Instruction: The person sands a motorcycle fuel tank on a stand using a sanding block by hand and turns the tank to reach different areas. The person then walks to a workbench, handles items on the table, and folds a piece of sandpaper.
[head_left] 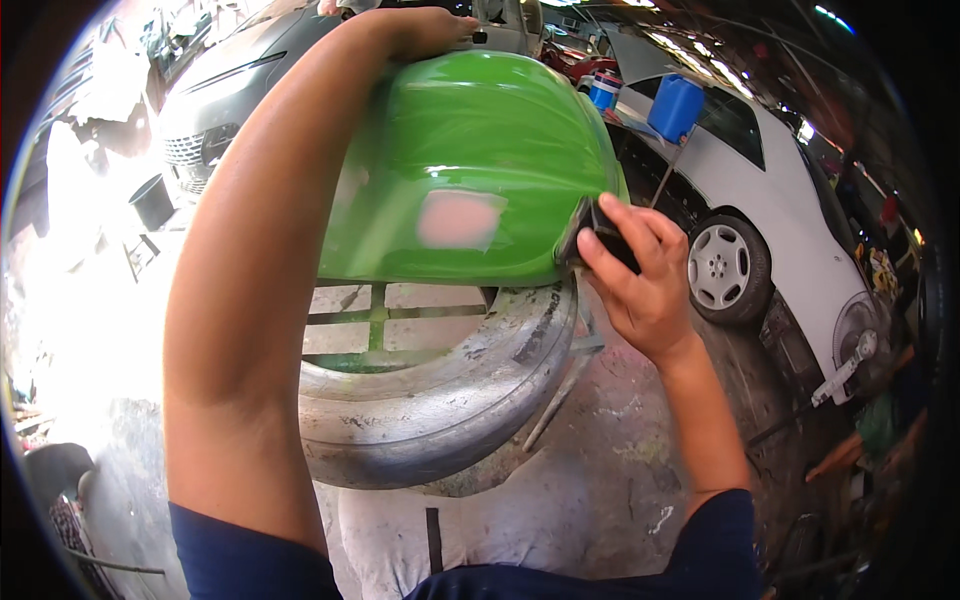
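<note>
A glossy green curved body panel [500, 130] lies in front of me, with a pale pink patch [460, 220] low on its face. My right hand [645, 265] is closed around a black sanding block [610, 232], which touches the panel's lower right edge. My left arm reaches along the panel's left side. At the far top edge, my left hand [428, 32] lies flat on the panel, fingers stretched to the right. Beneath the panel is a worn, grey-smeared tyre [450, 435], with a green-stained metal frame [378, 318] inside its ring.
To the right stands a white car [790, 210] with a silver wheel [722, 265]. A blue jerrycan [676, 107] and a blue can [604, 90] are beyond the panel. At the left are a grey car [230, 90] and a dark bucket [152, 203]. Another person's arm [840, 455] shows at lower right.
</note>
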